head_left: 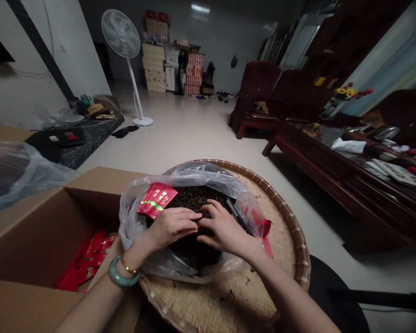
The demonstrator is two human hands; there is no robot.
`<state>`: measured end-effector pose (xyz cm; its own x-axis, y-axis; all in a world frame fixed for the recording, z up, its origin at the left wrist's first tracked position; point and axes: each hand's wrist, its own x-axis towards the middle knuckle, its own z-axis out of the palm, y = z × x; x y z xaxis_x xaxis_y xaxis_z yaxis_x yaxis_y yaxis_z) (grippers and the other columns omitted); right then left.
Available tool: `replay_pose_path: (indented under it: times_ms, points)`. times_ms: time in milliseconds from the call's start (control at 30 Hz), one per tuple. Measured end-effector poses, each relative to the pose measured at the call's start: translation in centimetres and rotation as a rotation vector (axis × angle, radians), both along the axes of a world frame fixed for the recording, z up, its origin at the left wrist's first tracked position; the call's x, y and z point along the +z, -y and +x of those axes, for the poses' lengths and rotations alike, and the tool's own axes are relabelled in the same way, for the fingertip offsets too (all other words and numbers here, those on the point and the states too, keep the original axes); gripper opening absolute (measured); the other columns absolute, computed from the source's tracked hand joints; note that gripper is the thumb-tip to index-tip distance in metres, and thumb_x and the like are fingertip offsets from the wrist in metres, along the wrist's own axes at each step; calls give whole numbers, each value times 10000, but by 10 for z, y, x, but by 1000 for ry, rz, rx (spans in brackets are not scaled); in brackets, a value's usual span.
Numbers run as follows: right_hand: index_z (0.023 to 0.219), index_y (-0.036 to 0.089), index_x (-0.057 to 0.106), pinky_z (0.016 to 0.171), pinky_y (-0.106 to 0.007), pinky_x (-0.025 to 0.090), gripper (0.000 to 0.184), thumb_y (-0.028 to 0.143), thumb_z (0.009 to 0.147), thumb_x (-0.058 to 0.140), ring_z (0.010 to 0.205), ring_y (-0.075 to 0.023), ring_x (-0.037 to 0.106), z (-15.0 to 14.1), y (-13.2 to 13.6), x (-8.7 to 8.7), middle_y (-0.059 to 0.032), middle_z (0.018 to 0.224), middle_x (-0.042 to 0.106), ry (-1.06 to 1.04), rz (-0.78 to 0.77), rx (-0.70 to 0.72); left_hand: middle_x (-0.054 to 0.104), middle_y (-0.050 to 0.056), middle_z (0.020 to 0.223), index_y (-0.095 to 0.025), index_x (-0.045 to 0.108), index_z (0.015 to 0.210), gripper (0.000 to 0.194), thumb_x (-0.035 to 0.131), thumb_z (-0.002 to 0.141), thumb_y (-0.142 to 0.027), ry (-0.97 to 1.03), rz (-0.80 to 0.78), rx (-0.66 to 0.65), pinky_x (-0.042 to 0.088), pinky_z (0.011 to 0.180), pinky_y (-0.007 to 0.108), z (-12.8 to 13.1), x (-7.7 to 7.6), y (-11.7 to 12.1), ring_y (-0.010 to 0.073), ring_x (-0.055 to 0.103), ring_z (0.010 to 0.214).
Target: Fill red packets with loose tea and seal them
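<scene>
We see a rumpled translucent plastic bag (130, 215) resting toward the left edge of a round woven bamboo tray (222, 303), its mouth spread wide, probably so both hands can reach the dark dry shredded leaves (190, 196) inside. A fanned stack of red packets with a green stripe (157, 200) lies at the bag's left side, likely for easy reach; a slim black tool (238, 216) leans at its right. Our left hand (175, 226) and right hand (223, 229) meet above the leaves. The left fingers lie nearly together, extended; the right ones are bent and slightly spread. We cannot tell whether the fingertips pinch anything.
</scene>
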<state>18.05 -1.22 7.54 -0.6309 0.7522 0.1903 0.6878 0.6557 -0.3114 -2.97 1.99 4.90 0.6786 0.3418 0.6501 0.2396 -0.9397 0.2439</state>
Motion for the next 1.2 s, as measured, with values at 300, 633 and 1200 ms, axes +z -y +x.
replay_pose_path:
  times_ms: [300, 633, 1200]
  points:
    - [906, 213, 678, 836, -350, 465, 113, 252, 846, 591, 966, -204, 523, 4, 3, 13, -83, 1009, 584, -36, -20, -36, 675, 117, 1110, -183, 683, 836, 136, 558, 865, -226, -35, -86, 47, 533, 736, 280, -4, -2, 0, 180, 670, 872]
    - [959, 180, 628, 684, -260, 465, 169, 207, 792, 625, 758, -147, 582, 5, -7, -11, -37, 850, 640, -522, -128, -246, 700, 69, 993, -177, 550, 1159, 357, 588, 818, -274, 363, -911, 244, 542, 758, 275, 20, -17, 9, 195, 680, 894]
    - [742, 157, 676, 366, -174, 295, 348, 483, 624, 705, 403, -56, 390, 2, -8, -52, 34, 521, 544, -1084, -641, -529, 676, 16, 641, -112, 689, 726, 375, 774, 586, -449, 610, -1499, 198, 431, 542, 215, 57, -26, 16, 127, 575, 548]
